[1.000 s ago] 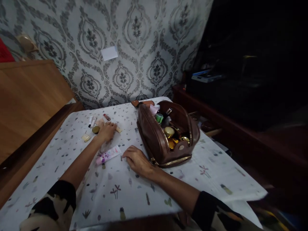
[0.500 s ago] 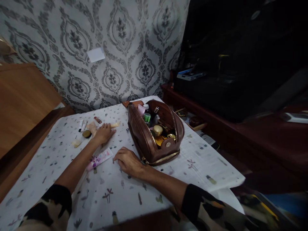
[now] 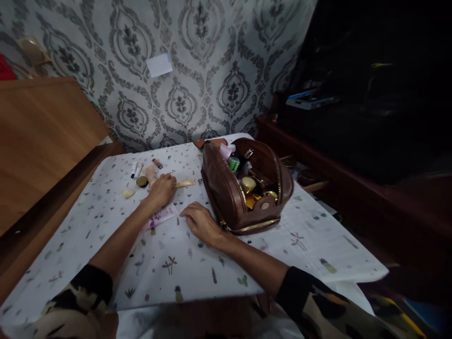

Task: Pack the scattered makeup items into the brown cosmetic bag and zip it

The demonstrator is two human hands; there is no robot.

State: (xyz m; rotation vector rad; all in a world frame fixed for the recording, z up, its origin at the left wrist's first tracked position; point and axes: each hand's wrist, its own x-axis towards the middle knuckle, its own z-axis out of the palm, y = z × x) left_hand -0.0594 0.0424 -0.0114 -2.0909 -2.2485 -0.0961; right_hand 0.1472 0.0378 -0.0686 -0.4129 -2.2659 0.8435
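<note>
My left hand (image 3: 163,190) lies on the table with its fingers curled down around the near end of a slim pale yellow tube (image 3: 186,183). The tube's other end sticks out to the right. Below that wrist, partly covered by it, is a white and pink squeeze tube (image 3: 165,215). My right hand (image 3: 202,223) rests on the cloth, fingers loosely bent and holding nothing, beside a brown toiletry bag (image 3: 226,188). The bag stands unzipped. Inside are a green-capped container (image 3: 233,163), a gold-lidded jar (image 3: 248,184) and other cosmetics.
Left of my left hand lie a round olive-coloured jar (image 3: 141,181), small white tubes (image 3: 136,169), a small red-brown tube (image 3: 157,163) and a pale yellow piece (image 3: 128,192). A printed white cloth (image 3: 197,268) covers the table. Wooden furniture (image 3: 49,136) borders it on the left.
The camera view has shifted, so everything sits further right. My left hand's fingers have curled in more at the pale yellow tube. My right hand stays beside the bag.
</note>
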